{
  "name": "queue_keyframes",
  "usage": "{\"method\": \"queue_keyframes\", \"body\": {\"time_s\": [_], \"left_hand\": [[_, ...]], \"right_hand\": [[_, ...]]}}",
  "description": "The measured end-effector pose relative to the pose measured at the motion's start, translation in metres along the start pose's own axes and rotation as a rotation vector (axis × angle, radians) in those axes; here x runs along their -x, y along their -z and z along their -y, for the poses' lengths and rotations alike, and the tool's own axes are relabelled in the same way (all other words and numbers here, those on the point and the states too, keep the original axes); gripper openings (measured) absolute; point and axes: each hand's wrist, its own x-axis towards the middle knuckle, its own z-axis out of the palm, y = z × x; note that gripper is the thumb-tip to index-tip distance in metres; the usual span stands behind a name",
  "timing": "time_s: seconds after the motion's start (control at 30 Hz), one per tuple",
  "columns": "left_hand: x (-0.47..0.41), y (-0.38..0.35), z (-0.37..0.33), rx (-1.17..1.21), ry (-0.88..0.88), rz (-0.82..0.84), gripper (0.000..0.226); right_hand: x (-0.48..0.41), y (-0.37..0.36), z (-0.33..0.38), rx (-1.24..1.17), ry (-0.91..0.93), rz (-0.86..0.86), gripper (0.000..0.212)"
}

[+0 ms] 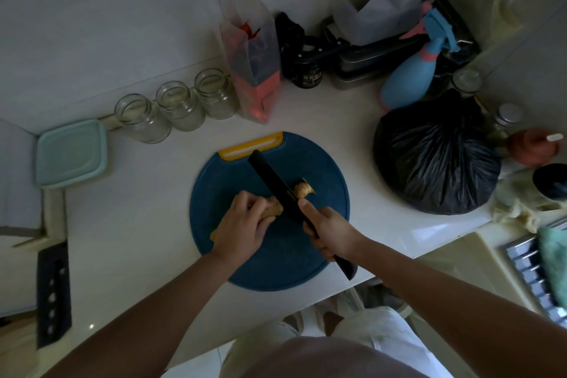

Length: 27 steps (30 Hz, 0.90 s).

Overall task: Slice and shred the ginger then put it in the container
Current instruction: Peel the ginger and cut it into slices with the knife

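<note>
A round blue cutting board [276, 264] with a yellow handle slot lies on the white tabletop [138, 209], and the work goes on at its middle. The left grip [242, 224] is curled down over the ginger [273, 207], fingers bent round the root and pressing it to the board; a bit of the tan root shows beyond the knuckles and another bit pokes out near the wrist. The right grip [328, 230] is wrapped tight round the dark handle of a black knife [270, 178], with the forefinger laid up along the blade's back. The blade slants across the board toward the yellow slot and sits just beside the left fingers, touching the ginger. On the far side of the blade lies a small cut piece [303, 189], apart from the held root. The container [70, 153], square with a pale teal lid on it, stands well to the left near the wall. Three clear glass jars [181, 106] stand in a row between it and the board's far side. A knotted black bag [435, 159] sits on the right, and a blue spray bottle [411, 77] is behind it. A second dark blade [52, 294] lies at the tabletop's left edge.
</note>
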Motion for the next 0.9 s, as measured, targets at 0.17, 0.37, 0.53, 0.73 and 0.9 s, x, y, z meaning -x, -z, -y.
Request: {"method": "queue_keyframes", "body": {"time_s": [0.17, 0.37, 0.53, 0.73, 0.9], "left_hand": [[0.0, 0.0, 0.001, -0.017, 0.008, 0.019, 0.022], [-0.001, 0.0, 0.002, -0.024, 0.001, 0.023, 0.023], [-0.004, 0.002, 0.006, -0.021, -0.08, 0.04, 0.028], [-0.006, 0.003, 0.003, -0.016, -0.091, 0.031, 0.04], [-0.006, 0.002, 0.005, -0.014, -0.089, 0.028, 0.041]], "right_hand": [[0.003, 0.0, 0.0, 0.006, -0.006, 0.011, 0.058], [0.004, 0.001, -0.002, 0.009, -0.036, 0.035, 0.058], [0.003, 0.004, 0.001, -0.022, -0.105, 0.073, 0.06], [0.002, -0.005, 0.003, -0.004, -0.102, 0.016, 0.059], [-0.001, -0.006, 0.006, 0.0, -0.134, 0.024, 0.059]]}}
